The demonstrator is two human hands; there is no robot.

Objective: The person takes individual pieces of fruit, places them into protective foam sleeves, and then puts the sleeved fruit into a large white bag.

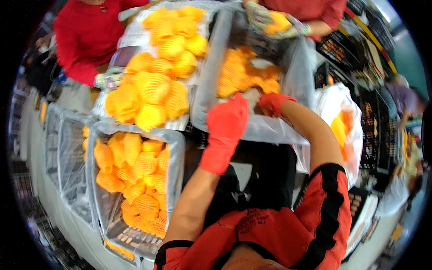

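Observation:
Both my hands wear red gloves at the near edge of a crate lined with clear plastic (294, 130). My left hand (228, 119) is closed above its near left corner, and I cannot make out anything in its fingers. Lower, inside the crate, my right hand (273, 104) reaches down; its fingers are blurred and partly hidden. Just beyond my hands lie orange foam nets (236, 74), some seemingly around rounded pieces. A pale patch, perhaps a sheet, shows between my hands.
Net-wrapped, rounded yellow pieces (153, 85) are heaped on the surface at the left. Below them stands a lined crate (180, 153) of orange net-wrapped pieces. Across from me, a co-worker's gloved hands (279, 24) hold an orange piece. A white plastic bag (355, 103) sits at the right.

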